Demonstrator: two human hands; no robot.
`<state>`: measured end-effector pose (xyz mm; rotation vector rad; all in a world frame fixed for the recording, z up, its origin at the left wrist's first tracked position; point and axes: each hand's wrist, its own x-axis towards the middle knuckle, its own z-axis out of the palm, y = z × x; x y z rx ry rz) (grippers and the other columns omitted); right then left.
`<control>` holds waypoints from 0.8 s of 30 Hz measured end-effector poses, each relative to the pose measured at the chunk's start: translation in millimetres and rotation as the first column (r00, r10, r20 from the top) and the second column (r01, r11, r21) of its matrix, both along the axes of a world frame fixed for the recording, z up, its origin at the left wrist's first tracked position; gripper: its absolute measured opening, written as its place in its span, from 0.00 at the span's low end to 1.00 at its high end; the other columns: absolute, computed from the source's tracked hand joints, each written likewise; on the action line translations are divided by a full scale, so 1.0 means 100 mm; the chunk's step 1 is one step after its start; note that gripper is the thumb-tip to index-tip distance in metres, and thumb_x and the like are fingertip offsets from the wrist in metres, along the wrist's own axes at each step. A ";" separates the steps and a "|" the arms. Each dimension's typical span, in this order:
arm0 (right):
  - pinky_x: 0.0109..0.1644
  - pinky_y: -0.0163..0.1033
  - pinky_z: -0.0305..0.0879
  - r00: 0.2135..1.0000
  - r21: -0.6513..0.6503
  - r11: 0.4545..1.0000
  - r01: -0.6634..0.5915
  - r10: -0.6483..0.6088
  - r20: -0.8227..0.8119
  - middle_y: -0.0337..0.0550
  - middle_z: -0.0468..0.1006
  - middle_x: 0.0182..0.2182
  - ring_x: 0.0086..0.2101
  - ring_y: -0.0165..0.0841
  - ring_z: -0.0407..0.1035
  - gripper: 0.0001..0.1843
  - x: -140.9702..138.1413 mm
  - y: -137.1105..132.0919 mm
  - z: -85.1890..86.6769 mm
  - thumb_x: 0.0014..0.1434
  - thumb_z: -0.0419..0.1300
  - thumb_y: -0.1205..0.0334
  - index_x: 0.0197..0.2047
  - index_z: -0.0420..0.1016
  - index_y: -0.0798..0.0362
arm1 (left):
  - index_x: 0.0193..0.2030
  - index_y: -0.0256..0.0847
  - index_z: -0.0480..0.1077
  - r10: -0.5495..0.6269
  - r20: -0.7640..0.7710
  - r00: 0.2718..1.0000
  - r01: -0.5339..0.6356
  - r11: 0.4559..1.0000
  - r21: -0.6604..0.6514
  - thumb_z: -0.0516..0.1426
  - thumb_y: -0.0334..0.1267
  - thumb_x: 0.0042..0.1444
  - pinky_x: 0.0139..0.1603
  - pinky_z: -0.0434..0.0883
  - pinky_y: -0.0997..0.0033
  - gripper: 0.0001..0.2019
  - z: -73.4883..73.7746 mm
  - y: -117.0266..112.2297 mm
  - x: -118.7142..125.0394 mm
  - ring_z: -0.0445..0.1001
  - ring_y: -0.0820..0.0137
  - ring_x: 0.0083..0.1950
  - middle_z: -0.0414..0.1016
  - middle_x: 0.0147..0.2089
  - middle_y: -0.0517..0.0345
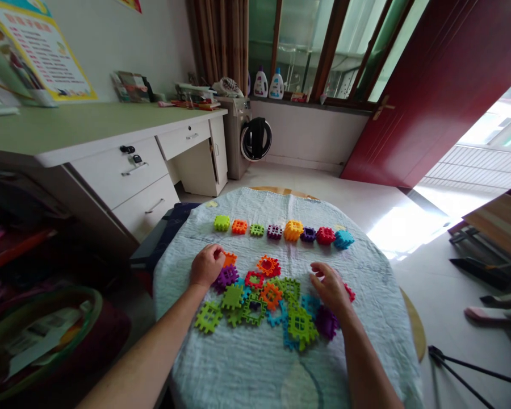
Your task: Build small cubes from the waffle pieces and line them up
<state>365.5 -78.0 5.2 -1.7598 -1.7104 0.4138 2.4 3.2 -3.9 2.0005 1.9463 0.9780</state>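
Observation:
My left hand (208, 265) is closed, its fingertips pinching the edge of an orange interlocking plastic tile (230, 259). Just below it lies a purple tile (227, 275). My right hand (329, 286) hovers with fingers apart and nothing visible in them; a red tile (350, 292) peeks out behind it and a dark purple tile (326, 322) is under the wrist. Between the hands spreads a loose pile of tiles, among them a green frame tile (254, 309), an orange one (271, 296) and a red one (254, 279).
Beyond the hands, a row of assembled blocks runs from a lime cube (222, 222) past a yellow block (293, 230) to a blue block (344, 239). A pale cloth (247, 375) covers the round table. A desk (111, 122) stands left, a red door (402, 85) right.

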 end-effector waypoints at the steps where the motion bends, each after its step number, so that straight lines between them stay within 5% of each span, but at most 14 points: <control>1: 0.47 0.45 0.66 0.999 -0.009 1.000 -0.018 0.018 0.029 0.45 0.77 0.36 0.36 0.38 0.71 0.14 -0.02 -0.02 -0.03 0.56 0.54 0.59 0.43 0.75 0.51 | 0.30 0.42 0.71 0.003 -0.004 1.000 -0.003 1.000 -0.002 0.50 0.37 0.52 0.42 0.70 0.68 0.09 0.01 0.00 0.00 0.75 0.63 0.38 0.78 0.35 0.53; 7: 0.55 0.44 0.61 0.984 -0.054 0.999 0.004 0.006 0.177 0.47 0.75 0.42 0.46 0.41 0.68 0.14 -0.12 -0.02 -0.11 0.56 0.56 0.62 0.46 0.75 0.50 | 0.30 0.42 0.72 0.029 -0.022 0.999 -0.030 0.999 -0.015 0.51 0.37 0.51 0.41 0.70 0.69 0.09 0.02 0.00 0.02 0.75 0.64 0.37 0.78 0.35 0.53; 14: 0.55 0.43 0.60 0.981 -0.081 0.996 0.046 -0.030 0.191 0.48 0.74 0.44 0.46 0.40 0.68 0.15 -0.14 -0.04 -0.11 0.56 0.57 0.65 0.48 0.75 0.52 | 0.31 0.42 0.71 0.022 -0.019 1.000 -0.022 1.000 -0.021 0.51 0.37 0.51 0.40 0.68 0.69 0.08 0.01 -0.01 0.02 0.75 0.65 0.37 0.78 0.35 0.54; 21: 0.52 0.40 0.60 0.986 -0.197 0.970 -0.141 0.154 0.056 0.47 0.76 0.41 0.43 0.37 0.68 0.11 -0.43 0.01 0.14 0.58 0.57 0.63 0.42 0.78 0.53 | 0.31 0.42 0.71 0.019 -0.016 1.000 -0.019 1.000 -0.007 0.51 0.36 0.51 0.40 0.67 0.69 0.08 0.00 0.00 0.01 0.74 0.65 0.37 0.77 0.35 0.54; 24: 0.51 0.41 0.58 0.961 -0.261 0.942 -0.211 0.249 0.122 0.46 0.75 0.39 0.43 0.38 0.67 0.10 -0.67 0.03 0.28 0.58 0.59 0.59 0.39 0.80 0.51 | 0.31 0.42 0.71 0.016 -0.015 1.000 -0.016 1.000 -0.006 0.50 0.36 0.51 0.39 0.67 0.69 0.08 0.00 0.00 0.01 0.74 0.65 0.36 0.77 0.35 0.54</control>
